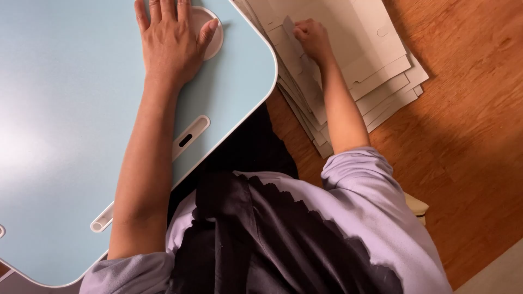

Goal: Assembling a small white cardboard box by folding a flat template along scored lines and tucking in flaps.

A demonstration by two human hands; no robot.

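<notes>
My left hand [170, 41] lies flat, palm down with fingers apart, on the pale blue table [65, 109], its thumb and palm partly over a round white disc [213, 41] set in the tabletop. My right hand [311, 38] reaches down beside the table to a stack of flat beige cardboard sheets [376, 60] on the floor. Its fingers pinch the raised corner flap of the top cardboard sheet [289, 27].
The table has a rounded corner [269, 54], a white oval slot [188, 139] and a white tube fitting [103, 220] near its edge. The cardboard stack rests on a wooden floor [468, 125]. A lavender top and dark garment fill the lower view.
</notes>
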